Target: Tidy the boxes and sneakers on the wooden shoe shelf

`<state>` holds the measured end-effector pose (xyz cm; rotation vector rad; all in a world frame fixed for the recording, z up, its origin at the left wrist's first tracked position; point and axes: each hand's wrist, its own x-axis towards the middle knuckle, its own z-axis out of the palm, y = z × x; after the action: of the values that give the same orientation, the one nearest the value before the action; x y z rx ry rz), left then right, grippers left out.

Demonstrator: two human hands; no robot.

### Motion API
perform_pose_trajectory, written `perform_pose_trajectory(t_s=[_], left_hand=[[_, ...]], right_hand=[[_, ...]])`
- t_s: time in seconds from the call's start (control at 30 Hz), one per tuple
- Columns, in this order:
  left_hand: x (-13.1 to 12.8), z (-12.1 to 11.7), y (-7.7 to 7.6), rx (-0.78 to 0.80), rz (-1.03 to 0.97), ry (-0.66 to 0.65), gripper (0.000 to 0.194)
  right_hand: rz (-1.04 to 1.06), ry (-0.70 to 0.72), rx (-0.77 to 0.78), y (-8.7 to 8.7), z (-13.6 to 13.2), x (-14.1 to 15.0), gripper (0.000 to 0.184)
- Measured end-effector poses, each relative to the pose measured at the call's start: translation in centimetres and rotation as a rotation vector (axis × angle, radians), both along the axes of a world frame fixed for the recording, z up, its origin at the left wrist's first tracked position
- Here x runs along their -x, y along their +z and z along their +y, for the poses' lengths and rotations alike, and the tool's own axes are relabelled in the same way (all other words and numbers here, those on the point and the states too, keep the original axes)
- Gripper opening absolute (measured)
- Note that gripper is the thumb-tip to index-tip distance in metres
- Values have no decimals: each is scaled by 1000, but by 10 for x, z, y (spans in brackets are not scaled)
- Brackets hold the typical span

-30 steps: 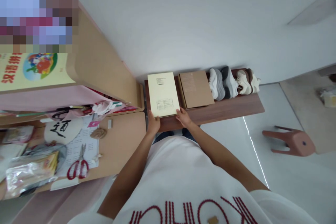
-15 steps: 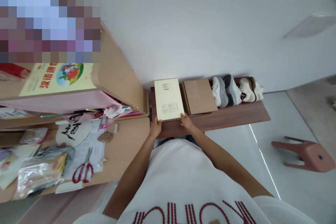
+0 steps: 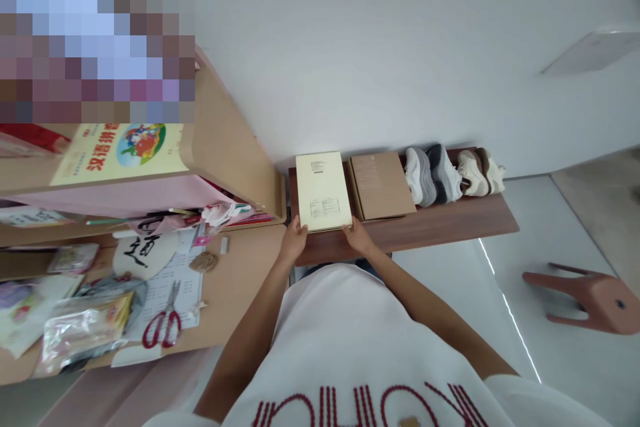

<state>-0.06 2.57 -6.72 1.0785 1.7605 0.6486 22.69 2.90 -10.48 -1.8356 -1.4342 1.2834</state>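
Both arms stretched forward and down, left hand (image 3: 294, 242) and right hand (image 3: 358, 237) apart, fingers curled

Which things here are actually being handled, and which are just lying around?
In hand:
cream box
left hand
right hand
wooden bench

Lying about:
brown box
sneakers
red scissors
stool
desk
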Motion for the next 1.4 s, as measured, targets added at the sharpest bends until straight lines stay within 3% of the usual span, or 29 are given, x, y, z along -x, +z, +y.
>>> perform_pose_trajectory(t_s=[0.2,0.33,0.47,0.67,0.87,1.07,1.27,1.4], left_hand=[[11,-17,25,-49,-22,46,41],[5,-44,40,-15,5,-82,35],[-11,-63,44,57,72,-255,33],[-22,-63,44,0,144,-445,41],[-12,-48,56,-128,122,-298,33],[-1,-35,65,-124,131,-190,36],[9,-21,64,-149,159,-139,42],[17,-11,52,-194,148,-112,46]], right_hand=[[40,-57,84,20,-42,-18,40],[133,-51,140,25,-62,-38,29],[136,-61,206,30,-69,-43,25],[139,42,234,42,-64,-26,23],[190,77,177,45,-59,-22,25],[218,28,117,52,-40,-35,28],[159,29,11,67,-9,-39,28],[155,-32,-11,68,8,-34,42]])
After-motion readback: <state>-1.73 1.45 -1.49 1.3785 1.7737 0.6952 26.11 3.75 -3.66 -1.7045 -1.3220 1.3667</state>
